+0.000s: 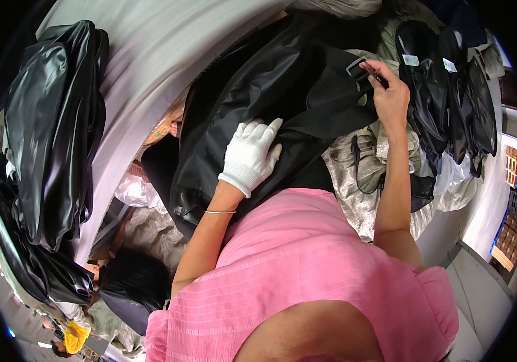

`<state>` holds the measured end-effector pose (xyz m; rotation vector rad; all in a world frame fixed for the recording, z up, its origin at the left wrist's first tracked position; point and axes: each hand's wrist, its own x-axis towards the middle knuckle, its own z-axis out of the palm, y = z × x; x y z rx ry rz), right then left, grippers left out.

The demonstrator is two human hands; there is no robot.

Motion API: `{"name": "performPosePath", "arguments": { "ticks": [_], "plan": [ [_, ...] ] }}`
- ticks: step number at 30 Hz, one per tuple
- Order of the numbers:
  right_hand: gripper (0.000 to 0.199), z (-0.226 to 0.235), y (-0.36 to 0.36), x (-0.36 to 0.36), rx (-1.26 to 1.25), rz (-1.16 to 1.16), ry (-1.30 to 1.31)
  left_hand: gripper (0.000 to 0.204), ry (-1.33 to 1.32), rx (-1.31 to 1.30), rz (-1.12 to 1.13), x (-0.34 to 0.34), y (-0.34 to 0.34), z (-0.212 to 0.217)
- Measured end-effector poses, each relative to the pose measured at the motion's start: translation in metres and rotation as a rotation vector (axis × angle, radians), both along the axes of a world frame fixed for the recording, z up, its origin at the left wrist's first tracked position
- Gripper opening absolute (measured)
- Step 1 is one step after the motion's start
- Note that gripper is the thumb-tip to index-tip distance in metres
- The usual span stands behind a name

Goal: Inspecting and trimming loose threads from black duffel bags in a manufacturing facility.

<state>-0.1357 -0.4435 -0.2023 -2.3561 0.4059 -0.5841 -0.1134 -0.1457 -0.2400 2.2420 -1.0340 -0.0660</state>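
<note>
Bottom middle, pink top: closest thing, basically fills the lower frame.
Left hand: mid-frame in a white knit glove, lying on the black garment with fingers loosely spread.
Right hand: bare, upper right of centre, pinching a slim dark item just beside a metal buckle; too small to say what it is, tbh.
Black garment: sprawled across the middle, up toward the top edge.
Black shiny pieces: draped, upper left.
Yellow shirt: on someone way off, lower left.
</note>
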Motion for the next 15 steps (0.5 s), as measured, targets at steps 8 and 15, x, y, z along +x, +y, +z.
{"name": "performPosePath", "arguments": {
  "ticks": [8, 15],
  "plan": [
    [0.024, -0.017, -0.004, -0.013, 0.262, 0.043, 0.203, 0.027, -0.097, -0.048, -0.107, -0.008, 0.012, 0.032],
    [0.032, 0.039, 0.069, -0.026, -0.012, 0.332, -0.022, 0.028, -0.169, -0.131, -0.112, -0.012, 0.019, 0.034]
  ]
}}
